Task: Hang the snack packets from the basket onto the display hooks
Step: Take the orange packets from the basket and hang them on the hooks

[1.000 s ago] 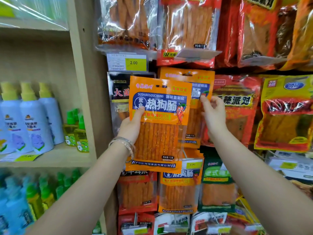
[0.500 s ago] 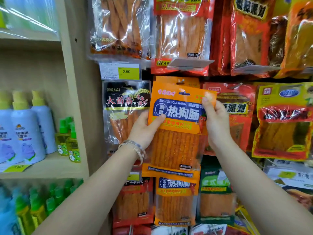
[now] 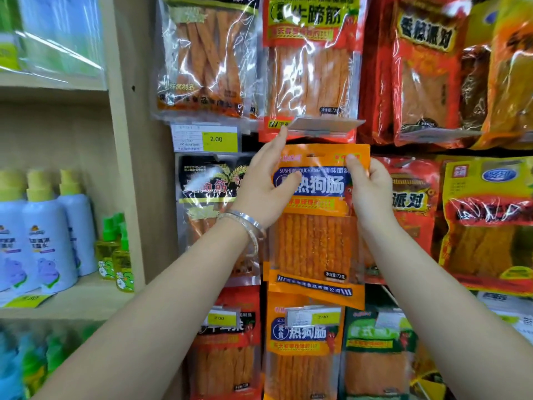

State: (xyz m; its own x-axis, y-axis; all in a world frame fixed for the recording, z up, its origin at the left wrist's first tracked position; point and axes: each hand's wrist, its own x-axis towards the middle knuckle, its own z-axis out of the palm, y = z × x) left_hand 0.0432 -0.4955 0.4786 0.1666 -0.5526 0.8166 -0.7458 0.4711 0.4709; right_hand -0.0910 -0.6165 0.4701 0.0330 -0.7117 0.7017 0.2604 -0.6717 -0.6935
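"Holding anything up there?"

"Yes, both hands are on one orange plastic snack packet [image 3: 315, 241] with a blue label band. My left hand [image 3: 266, 186] grips its left edge, thumb flat across the blue band. My right hand [image 3: 370, 192] pinches the top right corner, thumb in front, fingers behind."

"Where does the packet sit against the display?"

"Upright and flat to the rack, just under the clear plastic tag flap [image 3: 324, 125] at the foot of the red-topped packet of strips [image 3: 311, 67] above. Whether it hangs on anything I cannot tell. My left forefinger reaches up to the flap's left end."

"And around it?"

"A black packet with wheat ears [image 3: 210, 180] hangs to the left, under a yellow price label reading 2.00 [image 3: 205, 139] — and a matching orange packet [image 3: 302, 356] hangs below. A silver bangle [image 3: 249, 226] sits on my left wrist."
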